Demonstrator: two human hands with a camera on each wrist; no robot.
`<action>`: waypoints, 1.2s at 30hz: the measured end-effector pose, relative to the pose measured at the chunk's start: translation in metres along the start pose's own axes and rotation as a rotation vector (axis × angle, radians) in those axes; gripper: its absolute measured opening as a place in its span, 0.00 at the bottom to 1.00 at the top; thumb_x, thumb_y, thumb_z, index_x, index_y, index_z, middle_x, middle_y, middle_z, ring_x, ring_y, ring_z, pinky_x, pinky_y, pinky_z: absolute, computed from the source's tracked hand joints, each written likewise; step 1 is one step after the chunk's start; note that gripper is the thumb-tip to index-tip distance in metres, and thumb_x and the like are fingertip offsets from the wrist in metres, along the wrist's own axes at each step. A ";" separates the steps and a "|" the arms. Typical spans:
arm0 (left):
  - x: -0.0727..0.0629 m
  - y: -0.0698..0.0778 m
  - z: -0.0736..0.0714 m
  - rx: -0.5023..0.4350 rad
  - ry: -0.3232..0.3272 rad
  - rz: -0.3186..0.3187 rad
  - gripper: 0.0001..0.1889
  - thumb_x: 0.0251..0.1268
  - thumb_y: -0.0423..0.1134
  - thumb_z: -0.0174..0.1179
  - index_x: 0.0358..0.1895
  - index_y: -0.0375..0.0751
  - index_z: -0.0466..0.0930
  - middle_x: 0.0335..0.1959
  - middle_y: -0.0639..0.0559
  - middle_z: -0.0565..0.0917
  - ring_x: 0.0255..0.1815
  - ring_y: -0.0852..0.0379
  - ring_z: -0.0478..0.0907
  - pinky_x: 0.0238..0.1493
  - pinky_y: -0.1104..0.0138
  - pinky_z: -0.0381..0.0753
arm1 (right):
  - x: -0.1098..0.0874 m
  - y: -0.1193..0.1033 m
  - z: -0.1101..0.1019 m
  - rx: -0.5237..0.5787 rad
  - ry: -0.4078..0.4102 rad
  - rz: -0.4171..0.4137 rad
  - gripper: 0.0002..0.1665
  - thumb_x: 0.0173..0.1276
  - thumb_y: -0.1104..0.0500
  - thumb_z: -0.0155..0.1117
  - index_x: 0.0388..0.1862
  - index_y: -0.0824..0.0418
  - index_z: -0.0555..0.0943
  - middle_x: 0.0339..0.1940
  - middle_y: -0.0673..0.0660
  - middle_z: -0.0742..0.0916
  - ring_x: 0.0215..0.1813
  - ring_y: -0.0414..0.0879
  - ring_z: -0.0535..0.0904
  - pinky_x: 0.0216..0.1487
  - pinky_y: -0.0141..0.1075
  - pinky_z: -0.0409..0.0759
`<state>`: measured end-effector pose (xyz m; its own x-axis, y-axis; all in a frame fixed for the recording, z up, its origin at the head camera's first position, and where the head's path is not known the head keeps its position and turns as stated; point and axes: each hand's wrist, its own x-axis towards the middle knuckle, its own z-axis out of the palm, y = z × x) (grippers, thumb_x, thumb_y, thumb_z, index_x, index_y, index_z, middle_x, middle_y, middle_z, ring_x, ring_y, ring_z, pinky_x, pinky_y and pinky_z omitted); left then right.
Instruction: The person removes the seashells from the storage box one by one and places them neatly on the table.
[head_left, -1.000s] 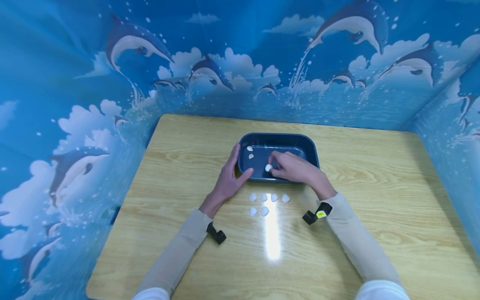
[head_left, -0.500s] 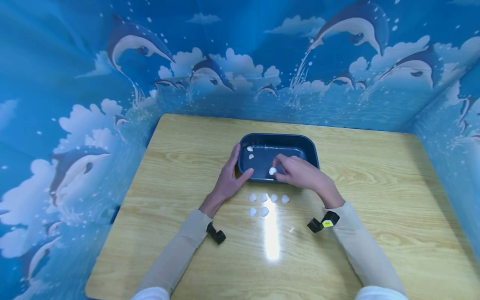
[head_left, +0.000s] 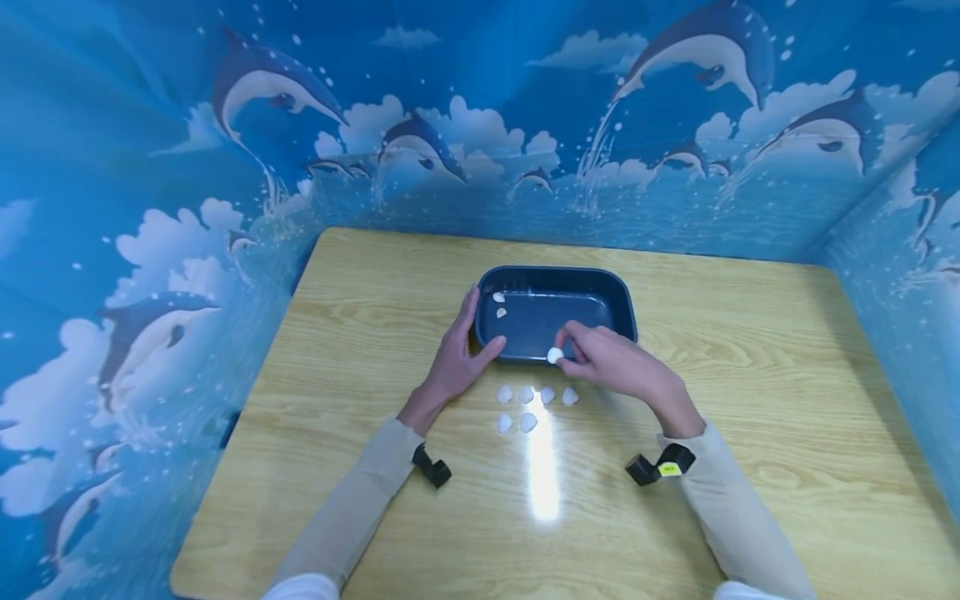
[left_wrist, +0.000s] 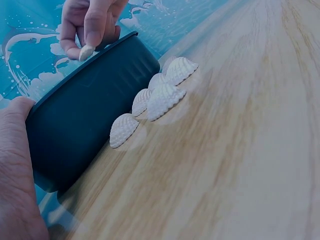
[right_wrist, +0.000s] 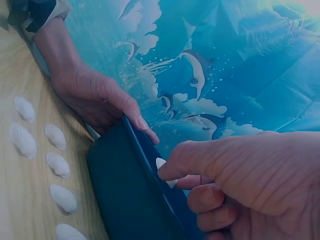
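In the head view my right hand [head_left: 617, 358] pinches a white seashell [head_left: 555, 355] between thumb and fingertips, over the near rim of a dark blue rectangular tray [head_left: 528, 339]. The right wrist view shows that shell edge-on at the fingertips, its face partly hidden by the thumb. My left hand [head_left: 463, 354] rests at the tray's left end, fingers straight along the side and thumb at the near rim. Inside the tray, toward its left end, lie a white shell [head_left: 498, 297] and a tan one [head_left: 502, 312].
Several white ribbed seashells [head_left: 527, 395] sit on the wooden table [head_left: 360, 350] in two rows, close in front of the tray. A blue dolphin-print backdrop [head_left: 480, 167] stands behind and beside the table.
My right hand has drawn back toward the near right with the pinched shell, from over the tray floor to the near rim. The left hand and the tray have stayed put.
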<state>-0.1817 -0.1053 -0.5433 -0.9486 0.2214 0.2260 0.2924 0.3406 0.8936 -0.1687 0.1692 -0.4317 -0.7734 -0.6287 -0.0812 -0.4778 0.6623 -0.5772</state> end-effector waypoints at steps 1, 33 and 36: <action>0.000 0.000 0.000 0.001 -0.001 0.000 0.49 0.74 0.54 0.60 0.87 0.52 0.38 0.88 0.46 0.43 0.87 0.58 0.39 0.85 0.51 0.47 | -0.002 -0.001 0.001 0.003 0.003 0.002 0.09 0.76 0.58 0.65 0.51 0.60 0.81 0.20 0.45 0.74 0.20 0.38 0.67 0.23 0.32 0.66; 0.000 0.001 0.000 0.023 0.002 -0.005 0.50 0.73 0.60 0.58 0.87 0.53 0.37 0.88 0.46 0.44 0.87 0.59 0.39 0.85 0.52 0.47 | -0.041 -0.005 0.066 -0.098 -0.118 -0.046 0.11 0.73 0.60 0.67 0.51 0.62 0.81 0.33 0.47 0.86 0.29 0.34 0.72 0.34 0.32 0.79; 0.000 0.001 0.000 0.026 -0.001 -0.010 0.50 0.73 0.62 0.58 0.87 0.55 0.37 0.88 0.47 0.43 0.87 0.60 0.39 0.85 0.53 0.46 | -0.042 -0.006 0.066 -0.107 -0.117 -0.046 0.10 0.74 0.60 0.68 0.50 0.62 0.82 0.34 0.47 0.86 0.30 0.34 0.73 0.35 0.33 0.80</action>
<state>-0.1813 -0.1050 -0.5423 -0.9514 0.2189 0.2168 0.2861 0.3664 0.8854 -0.1065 0.1647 -0.4785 -0.6987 -0.6985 -0.1547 -0.5581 0.6675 -0.4930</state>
